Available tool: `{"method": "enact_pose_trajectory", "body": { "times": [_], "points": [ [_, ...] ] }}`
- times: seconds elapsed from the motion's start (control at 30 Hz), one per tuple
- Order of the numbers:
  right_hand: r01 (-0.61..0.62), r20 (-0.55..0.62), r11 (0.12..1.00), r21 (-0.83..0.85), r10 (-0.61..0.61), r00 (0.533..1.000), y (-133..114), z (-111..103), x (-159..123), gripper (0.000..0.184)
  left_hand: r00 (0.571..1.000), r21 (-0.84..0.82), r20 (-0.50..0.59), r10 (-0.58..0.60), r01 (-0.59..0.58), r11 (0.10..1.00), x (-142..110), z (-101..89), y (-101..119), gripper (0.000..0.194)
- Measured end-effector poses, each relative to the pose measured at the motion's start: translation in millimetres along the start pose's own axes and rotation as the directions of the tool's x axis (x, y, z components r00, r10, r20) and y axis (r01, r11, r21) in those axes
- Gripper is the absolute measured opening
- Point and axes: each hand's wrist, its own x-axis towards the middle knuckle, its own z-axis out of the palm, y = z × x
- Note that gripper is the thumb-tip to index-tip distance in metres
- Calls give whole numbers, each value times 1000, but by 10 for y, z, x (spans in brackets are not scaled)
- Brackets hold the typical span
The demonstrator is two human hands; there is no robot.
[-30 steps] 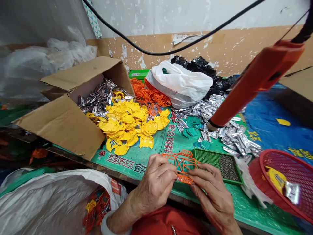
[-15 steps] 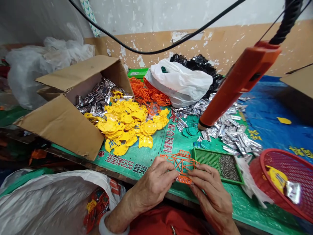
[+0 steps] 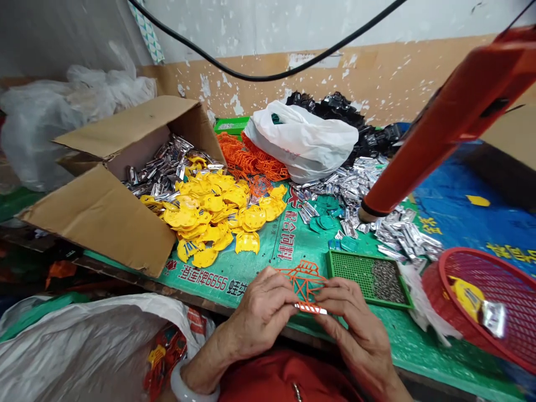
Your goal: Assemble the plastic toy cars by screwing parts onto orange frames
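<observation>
Left hand point(image 3: 262, 319) and right hand point(image 3: 352, 318) pinch orange plastic lattice frame point(image 3: 305, 285) from both sides, fingertips steadying it; silver-white strip point(image 3: 310, 308) along lower edge; green mesh tray point(image 3: 349, 271) within reach.

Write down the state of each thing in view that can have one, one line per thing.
Left hand: pinching orange plastic lattice
Right hand: pinching the lattice's other side
Cardboard box: open, flaps spread, silver pieces inside
White plastic bag: bulging
Green perforated tray: holding small grey pieces
Red basket: tilted
Orange tool: hanging above the bench
</observation>
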Motion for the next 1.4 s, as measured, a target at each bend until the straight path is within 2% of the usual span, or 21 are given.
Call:
{"method": "enact_pose_trajectory", "body": {
  "times": [0.1, 0.27, 0.37, 0.47, 0.53, 0.63, 0.73, 0.8, 0.83, 0.9, 0.93, 1.0, 1.03, 1.1, 1.17, 1.2, 1.23, 1.3, 1.4],
  "points": [
    [-57, 62, 997, 57, 53, 997, 1, -4, 73, 8, 991, -30, 58, -119, 121, 992, 4, -45, -4, 12],
    [-107, 181, 989, 98, 88, 980, 37, 13, 173, 8, 964, 81, 134, -228, 219, 972, 23, -82, -9, 13],
    [-138, 219, 986, 90, 116, 969, 15, 21, 214, 12, 929, -7, 215, -300, 308, 951, 52, -67, -16, 14],
    [-160, 247, 984, 76, 137, 959, -9, 20, 250, 16, 903, -86, 313, -294, 335, 938, 104, -52, -15, 16],
    [-173, 250, 983, 58, 154, 956, -3, 17, 272, 16, 892, -124, 341, -297, 356, 926, 139, -39, -13, 24],
    [-198, 267, 980, 36, 181, 947, 44, 37, 296, 12, 855, -198, 376, -358, 452, 870, 165, 4, -31, 26],
    [-201, 262, 980, -2, 195, 945, 97, 100, 298, 7, 789, -297, 398, -468, 593, 748, 161, 70, -91, 27],
    [-173, 206, 984, -40, 178, 962, 110, 107, 293, 3, 748, -404, 415, -519, 662, 631, 157, 107, -143, 29],
    [-145, 150, 988, -57, 152, 977, 109, 77, 296, 9, 729, -457, 424, -537, 684, 569, 159, 119, -165, 29],
    [-103, -53, 988, -118, 97, 994, 108, -75, 334, 22, 680, -525, 444, -584, 725, 446, 172, 131, -190, 29],
    [-106, -180, 982, -159, 77, 981, 117, -194, 379, 27, 652, -540, 445, -614, 742, 397, 182, 132, -193, 29],
    [-213, -464, 948, -235, 84, 882, 177, -477, 537, 29, 609, -556, 434, -664, 761, 334, 206, 134, -181, 29],
    [-270, -537, 935, -231, 109, 837, 231, -617, 651, 32, 598, -561, 429, -677, 764, 319, 216, 136, -172, 29],
    [-297, -596, 942, -157, 150, 789, 374, -834, 935, 50, 591, -567, 416, -691, 763, 311, 228, 148, -159, 28],
    [-271, -543, 961, -51, 201, 815, 519, -926, 1254, 74, 581, -569, 409, -704, 766, 301, 222, 168, -161, 29],
    [-236, -477, 971, 27, 220, 851, 575, -925, 1408, 79, 574, -570, 407, -710, 767, 294, 214, 179, -168, 30],
    [-199, -392, 971, 132, 236, 889, 614, -900, 1549, 78, 568, -571, 405, -716, 769, 287, 204, 189, -176, 30],
    [-186, -253, 925, 331, 277, 927, 639, -807, 1767, 68, 558, -569, 404, -725, 774, 278, 185, 206, -190, 32],
    [-248, -204, 866, 434, 362, 909, 577, -659, 1883, 51, 556, -562, 406, -725, 778, 282, 175, 222, -183, 32]
  ]
}}
